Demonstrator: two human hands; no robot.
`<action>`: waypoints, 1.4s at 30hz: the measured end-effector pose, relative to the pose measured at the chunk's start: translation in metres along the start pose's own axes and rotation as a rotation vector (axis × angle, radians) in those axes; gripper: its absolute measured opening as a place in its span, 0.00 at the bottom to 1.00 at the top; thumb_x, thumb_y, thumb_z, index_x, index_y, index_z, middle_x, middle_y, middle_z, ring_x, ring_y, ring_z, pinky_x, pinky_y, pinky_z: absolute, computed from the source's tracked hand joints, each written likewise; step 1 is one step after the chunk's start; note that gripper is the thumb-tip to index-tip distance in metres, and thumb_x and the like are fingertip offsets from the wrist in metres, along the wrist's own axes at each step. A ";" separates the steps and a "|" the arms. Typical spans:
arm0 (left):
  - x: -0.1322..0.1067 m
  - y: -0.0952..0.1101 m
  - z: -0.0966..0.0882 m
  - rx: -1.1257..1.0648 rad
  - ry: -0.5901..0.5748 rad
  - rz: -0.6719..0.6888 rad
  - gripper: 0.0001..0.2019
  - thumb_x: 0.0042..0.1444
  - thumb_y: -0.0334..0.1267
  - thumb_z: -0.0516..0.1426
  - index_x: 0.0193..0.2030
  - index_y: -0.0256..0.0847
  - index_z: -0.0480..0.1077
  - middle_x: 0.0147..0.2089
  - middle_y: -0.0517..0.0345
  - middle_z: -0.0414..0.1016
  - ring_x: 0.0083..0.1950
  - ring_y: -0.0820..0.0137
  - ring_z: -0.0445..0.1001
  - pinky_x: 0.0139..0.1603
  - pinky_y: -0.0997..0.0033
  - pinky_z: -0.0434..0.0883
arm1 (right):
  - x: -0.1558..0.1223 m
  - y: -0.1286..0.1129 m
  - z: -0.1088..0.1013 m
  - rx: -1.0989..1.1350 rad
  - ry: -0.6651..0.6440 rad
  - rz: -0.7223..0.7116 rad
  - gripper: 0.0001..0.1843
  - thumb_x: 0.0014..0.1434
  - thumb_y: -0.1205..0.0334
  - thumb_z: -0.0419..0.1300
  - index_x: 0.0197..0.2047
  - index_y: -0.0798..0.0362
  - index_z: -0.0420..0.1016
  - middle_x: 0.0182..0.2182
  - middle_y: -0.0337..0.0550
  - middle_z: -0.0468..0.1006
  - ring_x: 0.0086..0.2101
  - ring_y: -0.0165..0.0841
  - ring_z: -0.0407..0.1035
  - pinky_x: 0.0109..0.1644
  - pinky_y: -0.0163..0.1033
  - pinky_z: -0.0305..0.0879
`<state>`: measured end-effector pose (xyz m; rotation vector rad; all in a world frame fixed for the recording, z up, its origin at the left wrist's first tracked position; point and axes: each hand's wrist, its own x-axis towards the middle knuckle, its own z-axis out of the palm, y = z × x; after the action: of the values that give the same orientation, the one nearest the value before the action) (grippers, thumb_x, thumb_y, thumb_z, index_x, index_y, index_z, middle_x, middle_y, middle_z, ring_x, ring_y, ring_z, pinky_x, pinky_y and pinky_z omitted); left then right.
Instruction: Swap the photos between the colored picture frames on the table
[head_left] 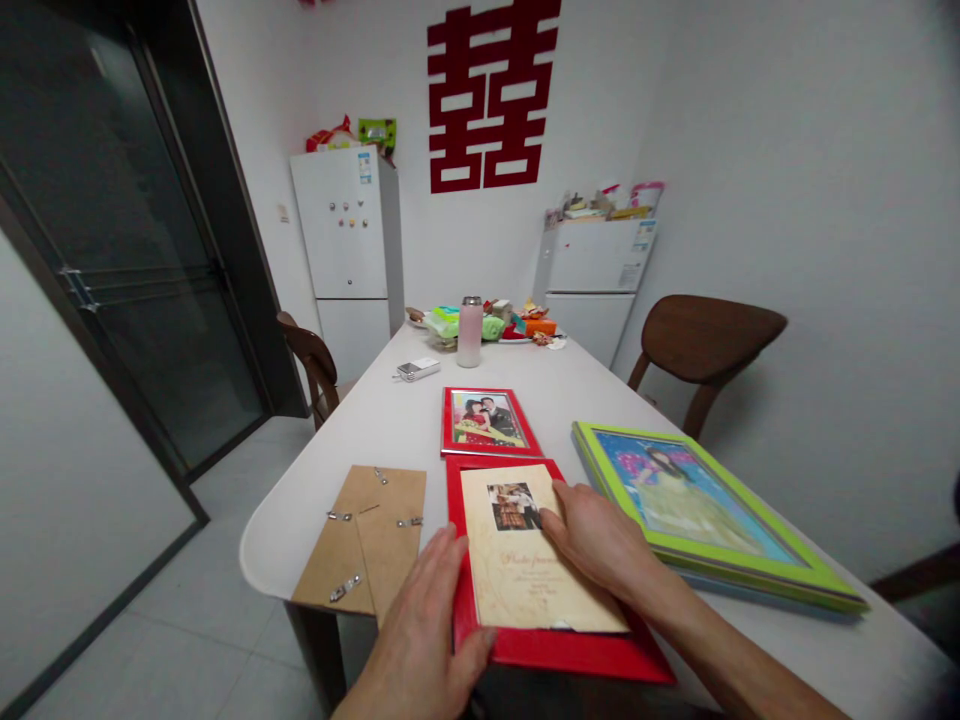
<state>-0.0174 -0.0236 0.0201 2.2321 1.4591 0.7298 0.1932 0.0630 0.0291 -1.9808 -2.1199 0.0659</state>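
A red photo frame (574,652) lies at the near edge of the table, with a cream printed insert sheet (525,580) on it that bears a small picture. My left hand (427,625) grips the frame's left side, thumb over the near left corner. Over the sheet's right side is my right hand (596,535), thumb on its face and fingers bent at its upper right edge. To the left, a brown backing board (375,535) with metal clips overhangs the table edge. Just beyond stands a smaller red-framed couple photo (487,420), lying face up.
Green-framed pictures (697,490) lie stacked at right. Farther back are a small white device (418,369), a pink bottle (469,335) and several colourful packets (517,322). Wooden chairs (705,335) flank the white table (300,520); two white fridges (345,225) stand behind.
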 end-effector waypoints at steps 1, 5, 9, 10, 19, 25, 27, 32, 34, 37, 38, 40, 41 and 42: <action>-0.006 -0.008 -0.008 0.029 0.005 -0.016 0.30 0.47 0.34 0.52 0.58 0.34 0.49 0.61 0.42 0.48 0.61 0.60 0.48 0.57 0.53 0.53 | 0.000 -0.002 0.000 -0.021 0.014 -0.004 0.18 0.52 0.57 0.44 0.39 0.59 0.68 0.34 0.55 0.71 0.32 0.41 0.67 0.32 0.40 0.56; -0.027 -0.053 -0.038 0.197 0.061 -0.153 0.31 0.41 0.34 0.57 0.55 0.37 0.55 0.60 0.42 0.50 0.60 0.56 0.49 0.56 0.51 0.53 | -0.007 -0.022 -0.004 0.060 0.057 -0.111 0.18 0.53 0.59 0.45 0.42 0.57 0.67 0.38 0.53 0.68 0.37 0.39 0.64 0.36 0.40 0.57; -0.036 -0.088 -0.051 0.367 0.115 -0.258 0.30 0.37 0.31 0.58 0.52 0.35 0.60 0.58 0.41 0.56 0.59 0.54 0.52 0.56 0.51 0.53 | -0.029 -0.072 -0.004 0.303 -0.072 -0.391 0.19 0.54 0.57 0.46 0.46 0.55 0.66 0.39 0.50 0.68 0.40 0.36 0.61 0.44 0.40 0.55; -0.036 -0.092 -0.052 0.381 0.116 -0.267 0.29 0.38 0.30 0.57 0.51 0.35 0.60 0.57 0.42 0.57 0.58 0.55 0.53 0.56 0.53 0.54 | -0.035 -0.087 -0.001 0.344 -0.103 -0.436 0.20 0.53 0.55 0.47 0.47 0.54 0.65 0.39 0.49 0.69 0.40 0.36 0.61 0.43 0.40 0.55; -0.034 -0.096 -0.059 0.383 0.194 -0.150 0.21 0.38 0.33 0.58 0.43 0.41 0.68 0.50 0.48 0.68 0.50 0.59 0.66 0.50 0.59 0.64 | -0.049 -0.144 0.022 0.437 -0.124 -0.487 0.29 0.41 0.60 0.56 0.50 0.52 0.61 0.41 0.48 0.63 0.41 0.39 0.57 0.45 0.45 0.55; -0.022 -0.049 -0.042 0.276 0.276 0.088 0.24 0.39 0.41 0.62 0.45 0.39 0.67 0.50 0.43 0.67 0.50 0.58 0.66 0.48 0.58 0.66 | -0.057 -0.084 -0.012 0.552 -0.066 -0.477 0.29 0.40 0.66 0.53 0.49 0.53 0.62 0.44 0.47 0.63 0.46 0.37 0.56 0.51 0.43 0.52; -0.011 -0.025 -0.028 0.226 0.212 0.122 0.24 0.40 0.39 0.61 0.46 0.35 0.66 0.51 0.40 0.66 0.52 0.58 0.64 0.50 0.58 0.65 | -0.062 -0.054 -0.019 0.525 -0.055 -0.440 0.27 0.41 0.66 0.52 0.49 0.52 0.63 0.46 0.48 0.63 0.47 0.38 0.56 0.52 0.44 0.52; 0.018 0.017 0.006 0.116 0.000 0.096 0.25 0.37 0.35 0.63 0.46 0.35 0.65 0.53 0.40 0.63 0.54 0.57 0.61 0.52 0.56 0.62 | -0.072 0.007 -0.017 0.427 -0.052 -0.328 0.23 0.43 0.64 0.51 0.45 0.52 0.68 0.46 0.50 0.64 0.48 0.40 0.58 0.52 0.47 0.53; 0.026 0.023 0.012 0.107 -0.051 0.069 0.25 0.37 0.35 0.63 0.46 0.35 0.65 0.53 0.40 0.63 0.54 0.56 0.61 0.53 0.54 0.60 | -0.072 0.017 -0.012 0.387 -0.056 -0.300 0.23 0.43 0.63 0.51 0.45 0.52 0.68 0.46 0.50 0.65 0.48 0.40 0.58 0.52 0.47 0.53; 0.031 0.024 0.013 0.103 -0.088 0.057 0.22 0.39 0.36 0.61 0.44 0.37 0.67 0.52 0.42 0.64 0.54 0.55 0.61 0.53 0.50 0.58 | -0.068 0.021 -0.005 0.321 -0.047 -0.290 0.23 0.43 0.62 0.51 0.45 0.52 0.69 0.47 0.50 0.65 0.48 0.41 0.57 0.53 0.49 0.51; 0.032 0.024 0.012 0.102 -0.098 0.056 0.20 0.41 0.37 0.60 0.44 0.38 0.67 0.52 0.43 0.65 0.54 0.56 0.61 0.53 0.49 0.56 | -0.067 0.020 -0.003 0.300 -0.040 -0.296 0.23 0.43 0.62 0.52 0.45 0.52 0.69 0.47 0.50 0.65 0.48 0.41 0.57 0.53 0.49 0.51; 0.032 0.023 0.010 0.108 -0.120 0.046 0.17 0.44 0.38 0.58 0.44 0.39 0.67 0.52 0.45 0.65 0.54 0.56 0.61 0.54 0.46 0.54 | -0.065 0.020 0.002 0.263 -0.020 -0.316 0.23 0.44 0.62 0.52 0.45 0.52 0.68 0.47 0.50 0.65 0.48 0.41 0.57 0.52 0.50 0.51; 0.031 0.023 0.009 0.114 -0.129 0.040 0.17 0.45 0.38 0.57 0.44 0.39 0.67 0.52 0.45 0.65 0.55 0.57 0.60 0.54 0.45 0.53 | -0.065 0.019 0.003 0.249 -0.007 -0.327 0.23 0.44 0.62 0.52 0.46 0.52 0.68 0.47 0.50 0.65 0.47 0.41 0.57 0.52 0.50 0.51; 0.031 0.022 0.008 0.122 -0.134 0.034 0.16 0.46 0.38 0.56 0.44 0.39 0.66 0.53 0.45 0.64 0.55 0.57 0.59 0.54 0.45 0.52 | -0.065 0.019 0.004 0.239 0.005 -0.339 0.22 0.44 0.62 0.52 0.46 0.52 0.68 0.47 0.50 0.65 0.47 0.41 0.57 0.52 0.50 0.51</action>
<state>0.0139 -0.0041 0.0330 2.3519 1.4390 0.5034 0.2145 0.0008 0.0117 -1.4709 -2.2909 0.2416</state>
